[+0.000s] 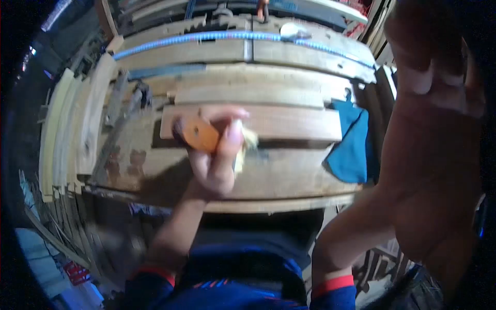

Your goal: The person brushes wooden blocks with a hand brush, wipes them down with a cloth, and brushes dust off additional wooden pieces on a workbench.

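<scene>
My left hand is closed around an orange-brown rounded piece with a small dark hole, its exact kind unclear. Some pale yellow material shows beside the thumb, blurred. Behind this hand, a smooth reddish wooden board lies across the wooden workbench. My right hand is raised close to the camera at the right edge, dark and out of focus. Its fingers are curled toward the palm, and whatever they may hold is hidden.
A teal, cloth-like piece lies at the bench's right side. Toward the back, a long bluish strip crosses the bench near a pale round object. Several wooden strips stand along the left. A dark clamp-like item sits nearby.
</scene>
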